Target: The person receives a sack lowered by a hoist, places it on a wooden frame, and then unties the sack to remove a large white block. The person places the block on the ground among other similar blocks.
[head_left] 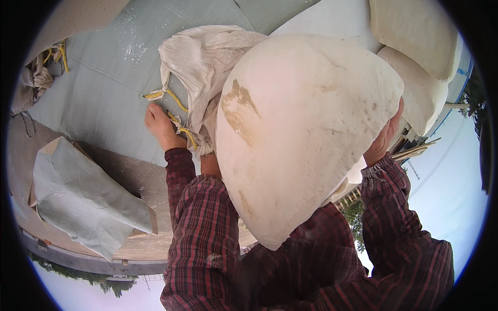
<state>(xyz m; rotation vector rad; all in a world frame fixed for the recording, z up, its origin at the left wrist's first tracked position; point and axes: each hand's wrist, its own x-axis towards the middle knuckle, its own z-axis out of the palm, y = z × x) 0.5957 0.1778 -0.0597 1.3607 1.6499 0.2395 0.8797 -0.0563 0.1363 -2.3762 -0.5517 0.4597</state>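
Note:
A large, pale, rounded block (303,128) fills the middle of the head view, with brown smears and small pits on its face. On its right edge, my right hand (383,136) grips it, fingers partly behind it. My left wrist (210,165) passes behind the block's left side, and the hand itself is hidden. A crumpled whitish cloth (202,58) with yellow rope ties (177,100) lies along the block's upper left, next to my left wrist. A bare foot (161,126) rests on the grey sheet left of the cloth.
Grey sheeting (113,77) with white residue covers the surface at upper left. More pale blocks (416,35) are at upper right. A grey sheet-covered object (89,194) stands at lower left. Bundled cloth (39,77) with yellow rope lies at far left. Wooden sticks (416,149) jut out at right.

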